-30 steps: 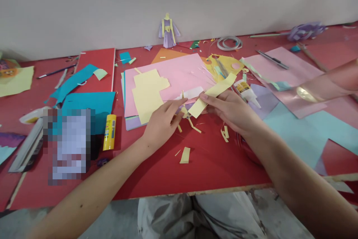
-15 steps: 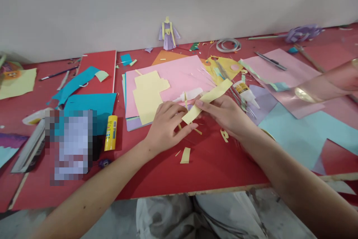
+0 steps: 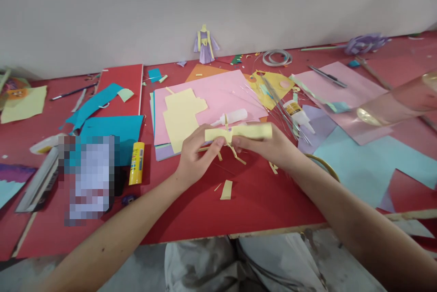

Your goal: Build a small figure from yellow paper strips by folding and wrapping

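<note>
A pale yellow paper strip (image 3: pixel 254 131) lies crosswise between my hands above the red table. My left hand (image 3: pixel 194 157) pinches its left part, thumb in front. My right hand (image 3: pixel 269 145) grips it from the right, fingertips near its middle. Narrow yellow paper pieces (image 3: pixel 240 159) stick up and dangle at the strip's centre, like a small figure's limbs. How they join the strip is hidden by my fingers. Just beyond my hands, a white glue bottle (image 3: pixel 235 116) lies on pink paper (image 3: pixel 218 83), beside a cut yellow sheet (image 3: pixel 180 114).
At left are a yellow glue stick (image 3: pixel 136 163), blue paper (image 3: pixel 109 130) and a box cutter (image 3: pixel 39 182). A purple-and-yellow paper doll (image 3: pixel 205 46) leans on the wall. Right are another glue bottle (image 3: pixel 298 113), wires (image 3: pixel 287 112), a pen (image 3: pixel 327 76) and a tape roll (image 3: pixel 326 166). Scraps (image 3: pixel 226 190) lie in front.
The yellow strip has swung from a slant to nearly level, across the narrow pieces. My left hand has closed on its left part; before, its fingers were apart beside it.
</note>
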The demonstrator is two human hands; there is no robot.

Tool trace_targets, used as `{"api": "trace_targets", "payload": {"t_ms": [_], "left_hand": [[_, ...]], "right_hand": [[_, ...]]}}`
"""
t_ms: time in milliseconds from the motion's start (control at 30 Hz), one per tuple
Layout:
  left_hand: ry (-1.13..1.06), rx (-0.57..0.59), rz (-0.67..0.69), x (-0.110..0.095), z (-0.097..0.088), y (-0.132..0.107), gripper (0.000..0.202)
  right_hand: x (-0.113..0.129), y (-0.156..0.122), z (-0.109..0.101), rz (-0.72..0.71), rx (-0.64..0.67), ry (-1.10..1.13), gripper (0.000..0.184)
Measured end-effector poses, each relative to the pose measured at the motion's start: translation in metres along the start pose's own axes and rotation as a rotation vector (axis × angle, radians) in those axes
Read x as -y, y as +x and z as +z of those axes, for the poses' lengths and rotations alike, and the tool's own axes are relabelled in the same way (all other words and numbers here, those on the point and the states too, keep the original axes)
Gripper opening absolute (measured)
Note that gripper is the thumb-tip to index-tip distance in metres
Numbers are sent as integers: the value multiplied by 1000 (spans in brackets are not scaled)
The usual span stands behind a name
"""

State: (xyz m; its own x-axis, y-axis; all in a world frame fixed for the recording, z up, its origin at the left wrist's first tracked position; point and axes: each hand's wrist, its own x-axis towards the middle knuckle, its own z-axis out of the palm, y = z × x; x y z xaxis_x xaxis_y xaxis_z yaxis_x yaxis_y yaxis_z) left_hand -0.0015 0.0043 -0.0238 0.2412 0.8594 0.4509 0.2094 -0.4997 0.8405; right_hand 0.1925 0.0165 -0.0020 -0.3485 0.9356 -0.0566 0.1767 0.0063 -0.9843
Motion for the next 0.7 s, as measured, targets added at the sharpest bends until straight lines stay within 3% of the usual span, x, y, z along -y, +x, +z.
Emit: {"api": "trace_targets", "payload": {"t_ms": [133, 300, 433, 533, 700], "left_hand": [[-109, -97, 52, 2, -5, 0, 11], [-148, 20, 72, 3, -9, 0, 19], [-182, 9, 65, 2, -9, -1, 18], [-160, 14, 14, 1, -8, -2, 20], [-59, -84, -94, 0, -3, -1, 31]], "right_hand": [[0, 2, -2, -31, 22, -97, 28], [-2, 5, -4, -100, 36, -105, 27], [-2, 3, -2, -133, 201, -83, 23], [-2, 0, 1, -160, 263, -127, 24], [-7, 0, 5, -244, 210, -216, 38]]}}
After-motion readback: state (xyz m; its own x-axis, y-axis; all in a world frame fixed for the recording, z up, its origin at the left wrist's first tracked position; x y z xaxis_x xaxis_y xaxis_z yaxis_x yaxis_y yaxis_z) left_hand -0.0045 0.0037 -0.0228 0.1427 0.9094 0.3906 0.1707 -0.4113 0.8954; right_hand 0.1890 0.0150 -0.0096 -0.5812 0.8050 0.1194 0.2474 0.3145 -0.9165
